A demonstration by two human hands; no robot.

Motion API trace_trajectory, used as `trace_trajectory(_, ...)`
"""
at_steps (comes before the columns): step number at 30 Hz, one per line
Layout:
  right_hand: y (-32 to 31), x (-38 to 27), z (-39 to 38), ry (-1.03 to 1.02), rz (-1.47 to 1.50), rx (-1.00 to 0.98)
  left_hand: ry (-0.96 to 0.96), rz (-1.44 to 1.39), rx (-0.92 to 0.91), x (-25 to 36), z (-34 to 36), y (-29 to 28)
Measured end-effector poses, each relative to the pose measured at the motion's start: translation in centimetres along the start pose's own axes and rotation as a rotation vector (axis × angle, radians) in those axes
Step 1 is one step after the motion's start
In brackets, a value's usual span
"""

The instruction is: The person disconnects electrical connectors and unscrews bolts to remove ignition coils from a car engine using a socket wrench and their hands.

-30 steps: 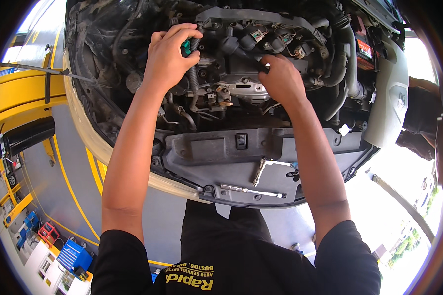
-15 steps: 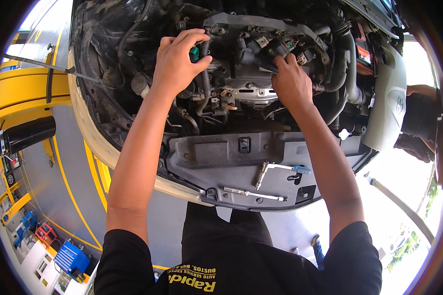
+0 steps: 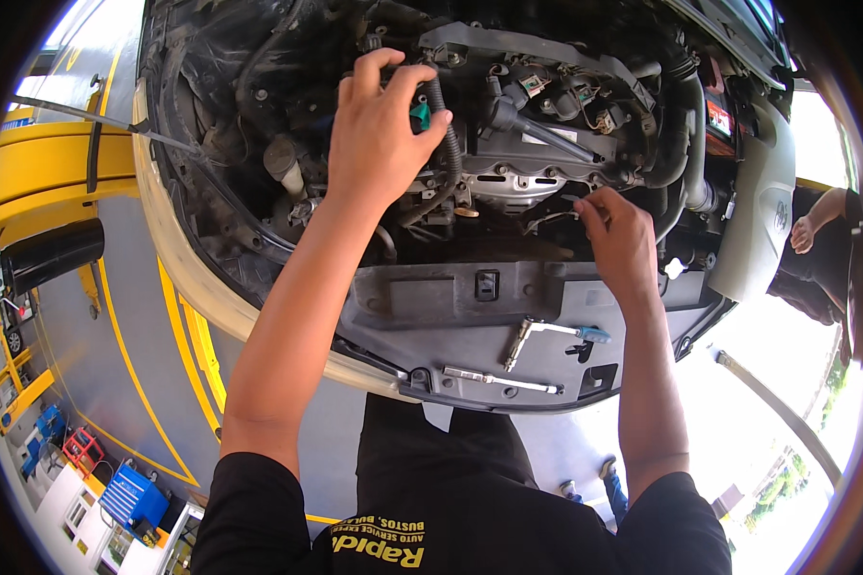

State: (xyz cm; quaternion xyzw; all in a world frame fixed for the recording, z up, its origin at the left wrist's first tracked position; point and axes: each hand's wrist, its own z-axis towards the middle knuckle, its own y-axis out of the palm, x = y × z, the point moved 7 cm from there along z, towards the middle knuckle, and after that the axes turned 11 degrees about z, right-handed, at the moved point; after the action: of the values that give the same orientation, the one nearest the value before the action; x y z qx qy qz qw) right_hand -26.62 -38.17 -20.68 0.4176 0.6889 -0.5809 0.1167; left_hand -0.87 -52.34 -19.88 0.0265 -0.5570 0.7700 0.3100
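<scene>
My left hand is curled at a ribbed black hose on the engine. Thumb and index finger touch the hose with a gap between them, and a small green part shows in that gap. My right hand is closed in a pinch at the engine's front edge, below the metal heat shield. A small pale tip shows at its fingers; I cannot make out what it is. A black ignition coil lies slantwise across the engine top, apart from both hands.
On the black front panel lie a ratchet with a blue handle and a silver extension bar with socket. A battery is at right. Another person's hand is beyond the right fender. A yellow lift stands left.
My right hand has let go of the ignition coil and moved down toward the engine's front edge. My left hand has shifted right, with the ribbed hose and green part shifting too.
</scene>
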Motion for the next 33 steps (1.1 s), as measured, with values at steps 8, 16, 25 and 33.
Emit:
trace_trajectory(8,1.8,4.9,-10.5,0.167,0.459,-0.365,-0.737,-1.159,-0.326,0.5,-8.4,-5.0)
trace_trajectory(16,6.6,3.9,-14.5,0.141,0.46,-0.332,-0.559,-1.055,-0.613,15.5,-20.7,2.0)
trace_trajectory(25,-7.5,16.0,-13.9,0.273,0.218,0.29,-0.433,-0.793,-0.72,13.0,-19.3,3.0)
trace_trajectory(33,-6.7,24.8,-15.0,0.183,-0.196,0.141,0.063,-0.235,-0.757,14.5,-25.9,2.2)
